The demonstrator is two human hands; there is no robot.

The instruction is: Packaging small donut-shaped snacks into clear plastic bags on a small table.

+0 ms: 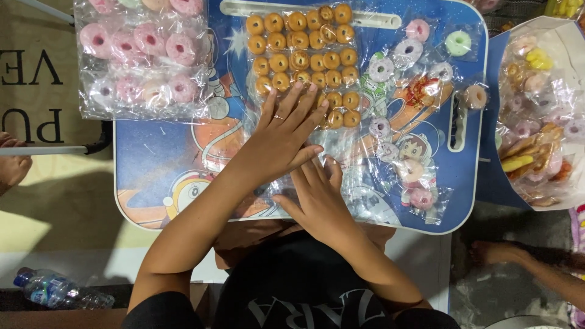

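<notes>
At the far left edge, another person's hand [12,166] rests beside a thin white rod [42,150], and a crushed plastic water bottle [58,290] lies on the floor at the lower left. A clear bag of pink ring-shaped sweets [143,55] lies over the upper left corner of the blue cartoon-printed desk [146,158].

The left hand [283,137] lies flat with its fingers spread wide, palm down on a clear plastic bag of small orange-brown rings [308,58]; the fingertips touch the lowest rows of rings, and a thin ring shows on one finger. The bag sits in the upper middle of the desk, its empty lower end reaching toward the person. Just below, the right hand [317,195] also lies open and flat, pressing on this empty clear plastic near the desk's front edge, its fingers pointing up under the left hand. Neither hand grips anything.

To the right, a strip of small clear packets [402,128], each with one pastel ring, lies spread across the desk. Beyond the right edge stands a large open bag of mixed sweets [536,122], and another person's arm [530,265] reaches in at the lower right.
</notes>
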